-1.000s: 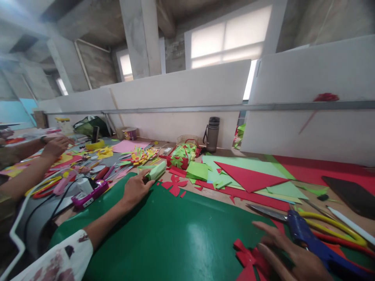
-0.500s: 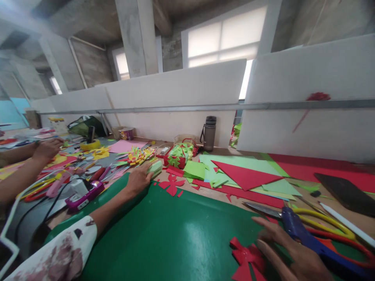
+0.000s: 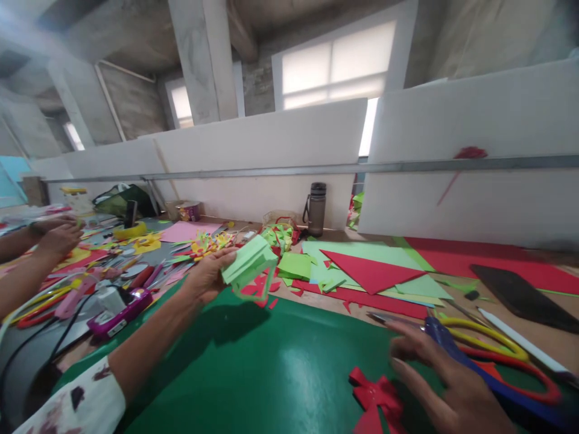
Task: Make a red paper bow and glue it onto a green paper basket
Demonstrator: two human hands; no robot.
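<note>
My left hand (image 3: 210, 277) is closed on a light green folded paper piece (image 3: 251, 265), raised above the green mat (image 3: 253, 367). A loose loop or strip of it hangs down at the right. My right hand (image 3: 443, 377) is at the lower right with fingers stretched apart, nothing visible between them. Beside its fingertips lies a red paper bow-shaped cutout (image 3: 375, 395) on the mat. Close behind that hand are scissors with blue handles (image 3: 456, 349). Several red paper scraps (image 3: 274, 303) lie behind the green paper, partly hidden by it.
Green sheets (image 3: 362, 253) and a red triangle (image 3: 366, 269) lie behind the mat. A dark bottle (image 3: 317, 208) stands against the white panel. At right lie a dark flat object (image 3: 525, 295) and a white pen (image 3: 520, 337). A co-worker's hands (image 3: 58, 235) are at left.
My left hand has lifted the light green paper off the table edge and brought it nearer, over the mat. My right hand has stayed near the red cutout and scissors.
</note>
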